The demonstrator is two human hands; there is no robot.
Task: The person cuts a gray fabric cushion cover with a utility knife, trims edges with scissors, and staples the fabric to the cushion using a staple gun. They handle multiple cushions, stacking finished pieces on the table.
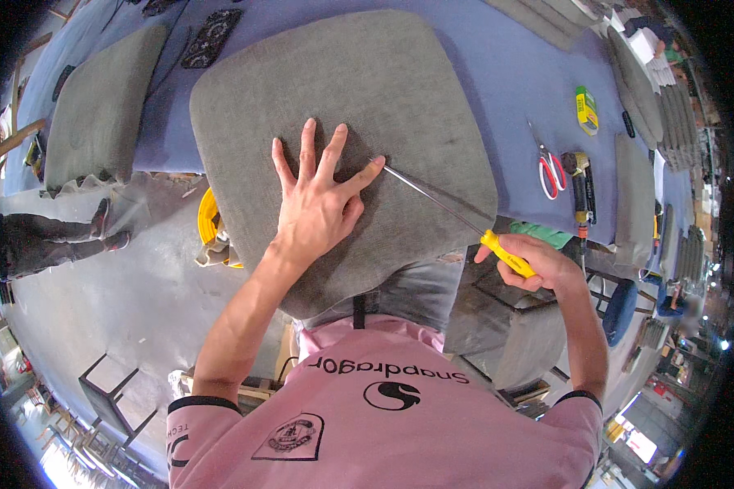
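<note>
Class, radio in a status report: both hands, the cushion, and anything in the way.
Left hand flat, fingers spread on grey cushion. Right hand grips yellow-handled screwdriver, tip at cushion by left thumb. Scissors and power tool lie apart, right.

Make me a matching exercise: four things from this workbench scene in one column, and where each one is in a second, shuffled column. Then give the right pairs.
Things:
1. left hand
2. right hand
3. scissors
4. yellow-green box

Places:
A. lying on the blue table, right of the cushion
B. spread flat on the grey cushion
C. gripping the yellow handle of the screwdriver
D. on the blue table, beyond the scissors

Pairs: 1-B, 2-C, 3-A, 4-D
</note>
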